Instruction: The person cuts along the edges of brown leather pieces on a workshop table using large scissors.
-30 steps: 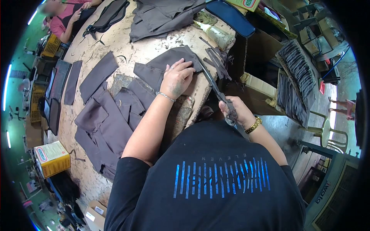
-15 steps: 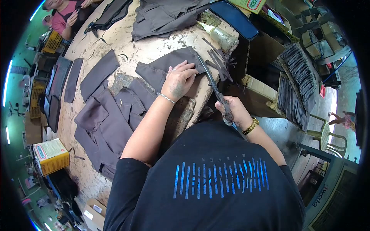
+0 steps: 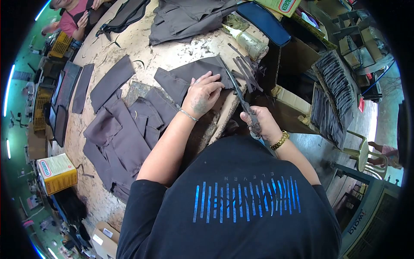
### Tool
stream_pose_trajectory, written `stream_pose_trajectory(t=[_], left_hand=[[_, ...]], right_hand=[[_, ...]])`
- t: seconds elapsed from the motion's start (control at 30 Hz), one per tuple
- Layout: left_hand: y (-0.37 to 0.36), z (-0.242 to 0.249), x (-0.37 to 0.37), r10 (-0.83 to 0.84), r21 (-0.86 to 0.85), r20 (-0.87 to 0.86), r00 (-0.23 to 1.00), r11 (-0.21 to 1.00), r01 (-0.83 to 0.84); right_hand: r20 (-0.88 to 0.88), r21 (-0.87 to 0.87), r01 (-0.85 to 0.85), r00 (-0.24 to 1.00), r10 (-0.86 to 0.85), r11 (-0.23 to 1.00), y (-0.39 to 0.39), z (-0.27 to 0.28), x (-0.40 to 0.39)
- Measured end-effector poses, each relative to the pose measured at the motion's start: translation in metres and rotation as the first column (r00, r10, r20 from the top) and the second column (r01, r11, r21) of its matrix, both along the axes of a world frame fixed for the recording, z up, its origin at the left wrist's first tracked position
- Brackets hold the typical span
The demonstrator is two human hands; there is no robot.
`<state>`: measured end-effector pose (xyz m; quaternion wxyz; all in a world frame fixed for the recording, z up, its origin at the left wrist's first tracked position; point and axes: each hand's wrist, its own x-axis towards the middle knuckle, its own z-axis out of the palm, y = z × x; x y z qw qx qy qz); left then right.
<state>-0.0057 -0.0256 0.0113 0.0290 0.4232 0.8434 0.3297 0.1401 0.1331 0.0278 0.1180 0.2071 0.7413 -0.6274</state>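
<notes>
My left hand [image 3: 202,97], with a chain bracelet at the wrist, lies fingers outstretched on a dark grey-brown piece of fabric [image 3: 172,82], pressing it to the worktable [image 3: 151,45]. My right hand [image 3: 264,124], wearing a gold watch, is closed around the handles of long scissors [image 3: 235,84]. Their handles look wrapped in dark material. The blades point away from me and lie along the right edge of the fabric, just right of my left fingertips. Thin dark fabric strips [image 3: 246,71] lie to the right of the blades.
More cut fabric [image 3: 116,134] is piled at the left, with another heap [image 3: 185,21] at the back. A glue bottle [image 3: 248,41] lies near the right edge. Stacked dark pieces [image 3: 334,90] fill boxes at the right. A yellow tin [image 3: 58,175] stands left. Another person [image 3: 73,19] sits far left.
The scissors and my right hand have barely shifted. My left hand and the fabric under it sit slightly lower and to the right in view, partly from a small camera movement.
</notes>
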Motion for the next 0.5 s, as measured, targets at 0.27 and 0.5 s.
stream_pose_trajectory(t=[0.27,0.5], left_hand=[[-0.004,0.003,0.003,-0.048,0.016,0.024,0.999,0.999,0.047],[-0.007,0.004,0.005,-0.057,0.016,0.044,0.997,0.998,0.056]], right_hand=[[-0.031,-0.134,0.059,0.997,-0.064,0.989,0.005,-0.016,-0.011],[-0.047,-0.133,0.073,0.996,-0.080,0.988,0.004,-0.014,-0.013]])
